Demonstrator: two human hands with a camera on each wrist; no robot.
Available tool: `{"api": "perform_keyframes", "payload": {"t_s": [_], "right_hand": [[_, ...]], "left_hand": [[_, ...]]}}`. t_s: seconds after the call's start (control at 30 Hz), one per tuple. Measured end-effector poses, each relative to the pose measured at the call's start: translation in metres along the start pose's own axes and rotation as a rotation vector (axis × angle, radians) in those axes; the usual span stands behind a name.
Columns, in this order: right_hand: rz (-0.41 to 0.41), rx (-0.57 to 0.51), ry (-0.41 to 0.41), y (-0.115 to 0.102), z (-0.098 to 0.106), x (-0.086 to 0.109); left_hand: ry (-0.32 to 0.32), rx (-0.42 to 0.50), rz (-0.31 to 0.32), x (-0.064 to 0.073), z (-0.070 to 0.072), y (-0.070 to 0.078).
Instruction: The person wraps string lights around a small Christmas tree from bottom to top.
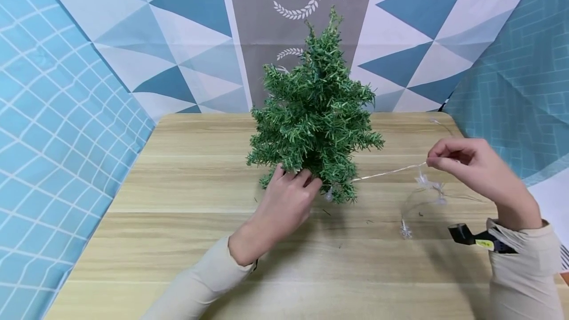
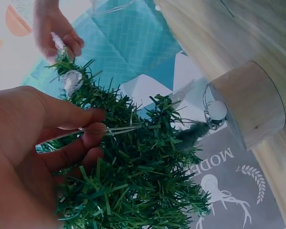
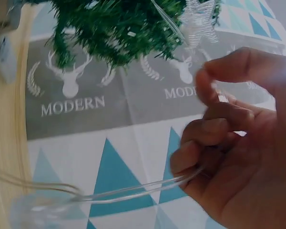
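1. Wire (image 1: 386,174): apparently one string of paired strands, drawn straight from the low right branches of the tree (image 1: 315,107) to the right hand (image 1: 471,167); more of it lies loose on the right of the worktop (image 1: 178,241).
2. The left hand (image 1: 289,201) is narrow, pinching the wire between thumb and finger among the branches. The right hand is narrow too, holding the wire out to the side with thumb and forefinger closed.
3. Too hard a pull from the right could drag the wire off the branches, or tip the tree, since neither hand grips its base (image 2: 257,105).
4. If the left pinch slips, the wire inside the tree would likely go slack and slide down.
5. Loose loops could tangle, because the lights (image 1: 405,231) along them have points that may hook each other or the branches.
6. Rough handling might shed more green scraps (image 1: 326,212).
7. Counted: one tree, upright towards the back of the worktop; one round base; two hands. From the head view, four lights show plainly, one by the tree and three at right, with perhaps a fifth in the far corner; those inside the branches cannot be counted. At least three scraps lie about.
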State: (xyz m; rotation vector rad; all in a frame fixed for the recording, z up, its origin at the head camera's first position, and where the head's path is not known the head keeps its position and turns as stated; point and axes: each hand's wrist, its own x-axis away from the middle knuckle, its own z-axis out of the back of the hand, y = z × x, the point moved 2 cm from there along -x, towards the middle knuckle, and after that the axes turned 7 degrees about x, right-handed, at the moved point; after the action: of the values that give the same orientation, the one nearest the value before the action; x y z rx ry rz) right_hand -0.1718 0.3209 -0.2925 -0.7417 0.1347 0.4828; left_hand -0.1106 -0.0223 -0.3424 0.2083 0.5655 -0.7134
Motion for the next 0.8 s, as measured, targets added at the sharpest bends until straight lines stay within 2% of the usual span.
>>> {"api": "perform_keyframes", "payload": {"t_s": [0.23,0.47,0.57,0.67,0.8], "right_hand": [[-0.016,0.170,0.021,0.012,-0.007,-0.013],[0.013,0.246,0.039,0.018,-0.007,-0.018],[0.040,0.295,0.113,0.020,-0.006,-0.021],[0.105,0.318,0.237,0.021,-0.005,-0.025],[0.197,0.238,0.402,0.016,-0.002,-0.025]], "left_hand": [[-0.010,-0.053,0.033,-0.001,-0.002,0.003],[0.007,-0.095,0.083,-0.001,-0.006,0.006],[0.008,-0.101,0.109,-0.001,-0.007,0.007],[0.008,-0.105,0.121,-0.002,-0.008,0.008],[-0.004,-0.125,0.138,-0.003,-0.010,0.011]]}}
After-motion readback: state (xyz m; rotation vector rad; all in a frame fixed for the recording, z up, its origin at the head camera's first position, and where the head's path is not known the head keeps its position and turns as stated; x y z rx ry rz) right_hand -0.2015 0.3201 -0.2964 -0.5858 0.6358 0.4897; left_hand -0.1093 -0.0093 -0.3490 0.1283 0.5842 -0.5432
